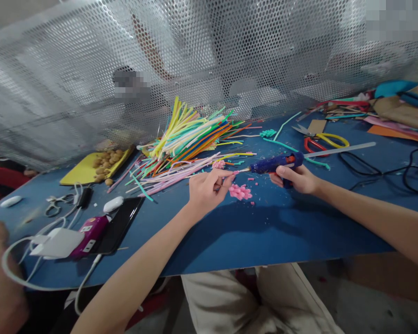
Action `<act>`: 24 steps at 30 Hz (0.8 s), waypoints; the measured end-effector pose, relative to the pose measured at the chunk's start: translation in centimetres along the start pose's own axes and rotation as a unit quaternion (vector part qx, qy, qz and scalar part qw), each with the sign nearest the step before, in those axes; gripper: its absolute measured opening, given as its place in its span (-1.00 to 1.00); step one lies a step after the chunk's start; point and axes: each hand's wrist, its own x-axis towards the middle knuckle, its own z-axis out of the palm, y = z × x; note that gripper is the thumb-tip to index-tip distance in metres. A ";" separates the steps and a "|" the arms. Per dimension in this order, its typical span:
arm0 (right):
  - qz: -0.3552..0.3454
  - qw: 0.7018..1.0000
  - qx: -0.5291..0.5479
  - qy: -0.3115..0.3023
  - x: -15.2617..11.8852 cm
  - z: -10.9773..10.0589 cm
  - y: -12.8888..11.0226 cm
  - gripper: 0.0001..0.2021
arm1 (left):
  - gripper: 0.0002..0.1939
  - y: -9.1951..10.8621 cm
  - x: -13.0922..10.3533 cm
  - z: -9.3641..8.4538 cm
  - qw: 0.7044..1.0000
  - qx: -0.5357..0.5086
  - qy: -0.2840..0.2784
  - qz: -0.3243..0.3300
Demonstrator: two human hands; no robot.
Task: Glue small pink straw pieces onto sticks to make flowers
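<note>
Plastic glue gun [273, 163], metal nozzle [244, 170]; fuzzy pink cluster [240, 192]; matt tabletop [209, 246]; glossy phone [120, 229]; perforated metal screen [191, 51].

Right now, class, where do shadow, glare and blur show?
Head view: a soft shadow on the blue table near the right hand; head view: a glint on the glossy black device; head view: another person's arm, far left, looks blurred.

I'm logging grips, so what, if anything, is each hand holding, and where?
Right hand: blue glue gun, by its handle. Left hand: small pink piece, its exact hold too small to tell.
</note>
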 end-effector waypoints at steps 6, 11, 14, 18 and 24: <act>0.011 1.000 -0.011 -0.003 -0.1 -0.2 -0.1 -0.46 | -0.94 0.1 0.1 -0.2 1.000 0.000 -0.001 0.004; 0.017 1.000 -0.007 0.003 0.0 -0.1 -0.2 -0.46 | -0.93 0.0 0.0 -0.2 1.000 -0.003 -0.008 0.006; 0.028 1.000 -0.014 0.001 0.0 -0.1 -0.2 -0.44 | -0.93 0.0 -0.2 -0.1 1.000 -0.005 -0.010 0.002; 0.043 0.998 -0.041 0.001 0.1 -0.1 -0.7 -0.40 | -0.93 0.0 -0.1 -0.1 1.000 -0.007 -0.019 -0.008; 0.123 0.979 -0.146 0.071 1.4 -0.6 -1.9 -0.47 | -0.93 -0.1 0.1 -0.3 0.999 -0.038 0.000 0.007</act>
